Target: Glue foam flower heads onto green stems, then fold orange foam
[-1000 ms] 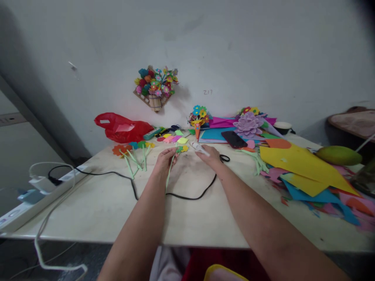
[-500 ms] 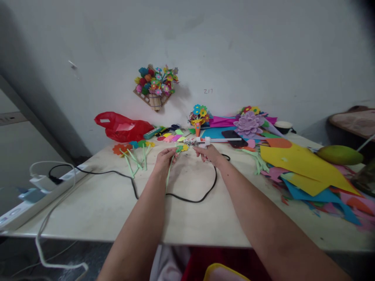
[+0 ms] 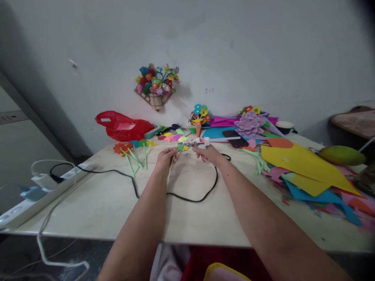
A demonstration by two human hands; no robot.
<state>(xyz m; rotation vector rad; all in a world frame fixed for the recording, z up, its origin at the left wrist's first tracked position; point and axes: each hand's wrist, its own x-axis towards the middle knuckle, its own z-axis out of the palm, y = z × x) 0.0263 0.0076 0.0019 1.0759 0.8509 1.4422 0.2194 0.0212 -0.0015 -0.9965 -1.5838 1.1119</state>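
In the head view, my left hand (image 3: 168,156) is closed on a thin green paper stem (image 3: 170,171). At the top of it are a green and yellow paper flower piece (image 3: 182,148). Wrapped in my right hand (image 3: 207,153) is a white glue gun (image 3: 205,141), its nozzle pointing left at the flower piece. A long pale glue stick (image 3: 225,139) sticks out of its back. The nozzle and the flower piece are very close; I cannot tell if they touch. Left of my hands lie several green paper stems (image 3: 134,159) and paper flowers (image 3: 122,148).
A black cord (image 3: 199,201) loops across the table below my hands toward a power strip (image 3: 35,199) at the left. Behind stand a red plastic bag (image 3: 121,127) and a small orange flower vase (image 3: 198,128). A phone (image 3: 234,139) and a pile of coloured sheets (image 3: 301,164) lie right.
Both hands keep nearly the same place. The glue gun has turned slightly in my right hand, and its nozzle end is still at the flower piece. The view has shifted a little.
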